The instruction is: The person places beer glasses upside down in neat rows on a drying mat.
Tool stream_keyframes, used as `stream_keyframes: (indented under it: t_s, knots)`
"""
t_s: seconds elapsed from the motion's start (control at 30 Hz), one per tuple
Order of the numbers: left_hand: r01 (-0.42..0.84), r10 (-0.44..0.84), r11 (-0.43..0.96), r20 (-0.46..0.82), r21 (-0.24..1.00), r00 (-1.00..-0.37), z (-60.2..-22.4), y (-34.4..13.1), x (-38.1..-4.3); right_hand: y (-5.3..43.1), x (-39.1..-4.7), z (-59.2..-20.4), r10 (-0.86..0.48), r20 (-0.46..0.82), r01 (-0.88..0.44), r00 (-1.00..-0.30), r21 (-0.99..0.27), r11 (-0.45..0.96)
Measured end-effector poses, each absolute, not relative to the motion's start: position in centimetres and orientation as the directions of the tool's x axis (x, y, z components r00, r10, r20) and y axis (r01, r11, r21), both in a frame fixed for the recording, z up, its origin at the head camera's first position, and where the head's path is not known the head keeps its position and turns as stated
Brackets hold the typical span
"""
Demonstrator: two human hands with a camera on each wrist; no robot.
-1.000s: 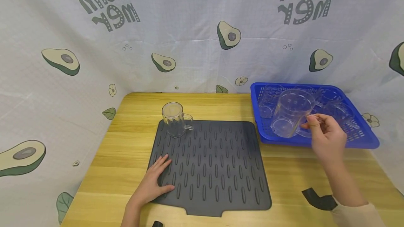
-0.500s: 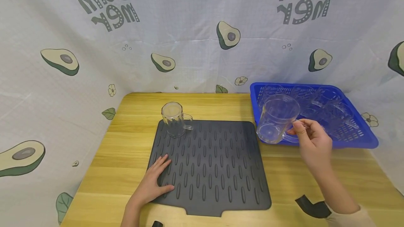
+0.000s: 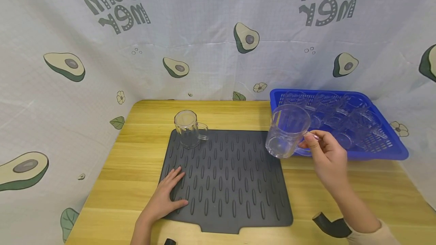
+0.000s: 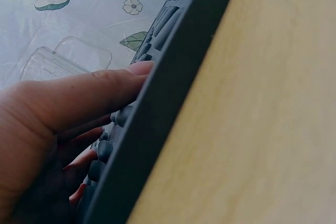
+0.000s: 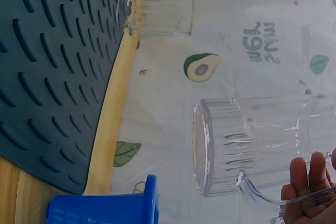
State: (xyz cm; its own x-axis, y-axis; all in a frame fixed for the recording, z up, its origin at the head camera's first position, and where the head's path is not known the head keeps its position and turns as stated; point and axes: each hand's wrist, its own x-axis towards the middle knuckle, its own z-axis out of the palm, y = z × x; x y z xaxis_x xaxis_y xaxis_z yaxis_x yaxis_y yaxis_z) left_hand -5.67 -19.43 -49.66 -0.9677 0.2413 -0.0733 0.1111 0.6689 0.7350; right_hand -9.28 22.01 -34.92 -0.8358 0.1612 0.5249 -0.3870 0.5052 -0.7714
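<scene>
Glass mug (image 3: 287,129), and the right hand (image 3: 327,158) had it by the handle, up by the mat's (image 3: 231,184) far right corner! One done, by the look of it: another mug (image 3: 187,129) stood far left on the mat. Several more (image 3: 354,118) sat in the blue basket (image 3: 374,157), apparently left to do. The left hand (image 3: 163,199) lay spread on the mat's left edge. "Summer" read mirrored on the cloth (image 3: 204,10); no brands showed.

Exact rm type can't be told; a curtained-off tabletop stn. is suggested by avocado-print fabric (image 3: 211,18) hung along back edge & sides of wood-grain table (image 3: 116,173). Kitchen-type ware is seen: drying mat (image 3: 231,192), clear mugs (image 3: 188,133), blue basket (image 3: 361,155) nr back R corner.
</scene>
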Motion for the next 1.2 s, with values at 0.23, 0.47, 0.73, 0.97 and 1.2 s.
stream_keyframes:
  t_s: [0.23, 0.47, 0.73, 0.97, 1.2]
  knots:
    - [0.114, 0.248, 0.662, -0.072, 0.741, -0.966, -49.6, -19.5, -5.6, 21.0, -9.1, -35.0, 0.119, 0.533, -0.417, -0.838, -0.765, 0.491]
    - [0.111, 0.248, 0.657, -0.074, 0.746, -0.966, -49.6, -19.5, -5.7, 20.2, -8.9, -35.2, 0.08, 0.541, -0.447, -0.837, -0.762, 0.469]
    - [0.114, 0.248, 0.658, -0.072, 0.745, -0.966, -49.6, -19.5, -5.8, 19.5, -8.5, -35.2, 0.031, 0.542, -0.482, -0.84, -0.771, 0.415]
    - [0.128, 0.251, 0.66, -0.057, 0.74, -0.966, -49.6, -19.5, -5.8, 18.8, -8.3, -35.3, -0.029, 0.516, -0.483, -0.856, -0.78, 0.396]
    - [0.137, 0.251, 0.66, -0.046, 0.739, -0.967, -49.6, -19.5, -5.7, 18.1, -8.1, -35.6, -0.079, 0.512, -0.502, -0.855, -0.78, 0.373]
